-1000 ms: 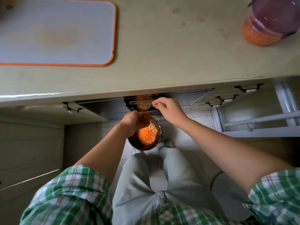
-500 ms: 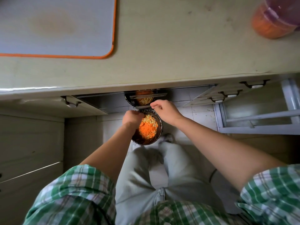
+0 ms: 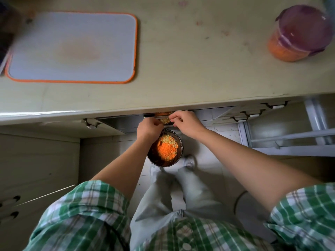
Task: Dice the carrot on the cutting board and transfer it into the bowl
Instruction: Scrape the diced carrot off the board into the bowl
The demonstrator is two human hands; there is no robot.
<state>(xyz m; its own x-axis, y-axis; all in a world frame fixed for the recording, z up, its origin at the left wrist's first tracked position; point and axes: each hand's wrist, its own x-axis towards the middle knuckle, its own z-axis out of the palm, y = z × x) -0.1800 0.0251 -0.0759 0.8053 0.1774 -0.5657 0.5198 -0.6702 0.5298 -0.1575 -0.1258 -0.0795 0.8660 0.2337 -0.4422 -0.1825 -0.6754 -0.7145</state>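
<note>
steel bowl [image 3: 153,157] of diced carrot [image 3: 166,147] held low under countertop [image 3: 181,69] edge, prob. to catch scraps. left hand [image 3: 149,128] grips its far rim; right hand [image 3: 187,122] fingers curled, can't tell on what. cutting board [image 3: 72,46] sits far left.

One wide-angle camera sits on the person's head and looks almost straight down, so straight edges bow. The countertop [image 3: 199,60] fills the upper half, ahead of the body; the floor [image 3: 213,160] lies far below its front edge. The left hand [image 3: 149,127] and right hand [image 3: 186,122] sit mid-frame, and the plaid sleeves [image 3: 81,214] are nearest the lens, at the bottom.
</note>
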